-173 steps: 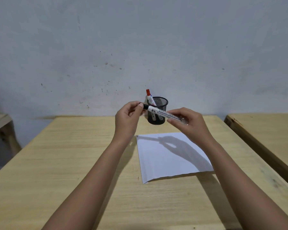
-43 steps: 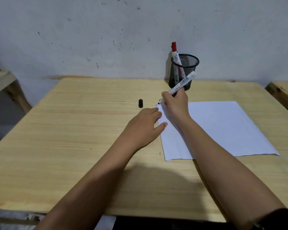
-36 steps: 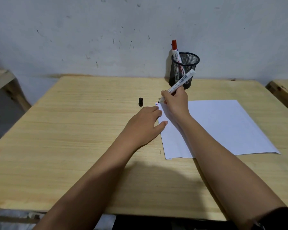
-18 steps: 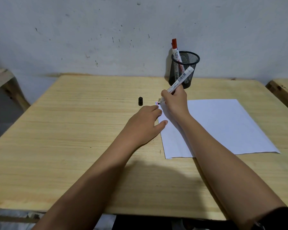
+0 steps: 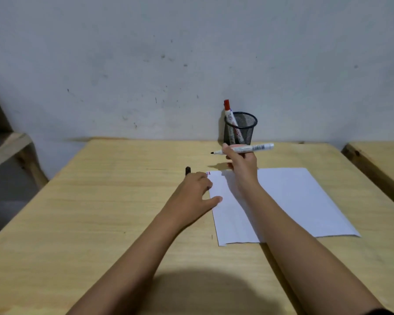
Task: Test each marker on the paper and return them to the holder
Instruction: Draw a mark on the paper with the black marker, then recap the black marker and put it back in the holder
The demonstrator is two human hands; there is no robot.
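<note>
Just right of centre frame in the head view, the right hand (image 5: 242,163) hovers above the far left corner of the paper (image 5: 282,201), fingers pinched on the barrel of the uncapped black marker (image 5: 243,149). The marker lies nearly level in the air, its dark tip pointing toward the left of the frame, clear of the sheet. At that corner of the paper sit small marks (image 5: 208,173), red and darker lines stacked together; too small to read more than that.

Left of centre, the left hand (image 5: 195,196) rests flat on the table (image 5: 89,212), fingers spread and empty, fingertips at the paper's left edge. Right at its far fingertips stands the black cap (image 5: 188,170), upright on the wood; touching or only just beside, I cannot tell.

Up in the middle of the frame, against the wall, the mesh holder (image 5: 241,128) stands with a red-capped marker (image 5: 231,123) leaning out of its left side.

My read: the test stroke for this black marker looks done, and capping is the step in hand. The next move calls for the left hand to pick up that cap, bring it to the tip, line it up square and press home. Then it goes into the holder just beyond the right hand.
</note>
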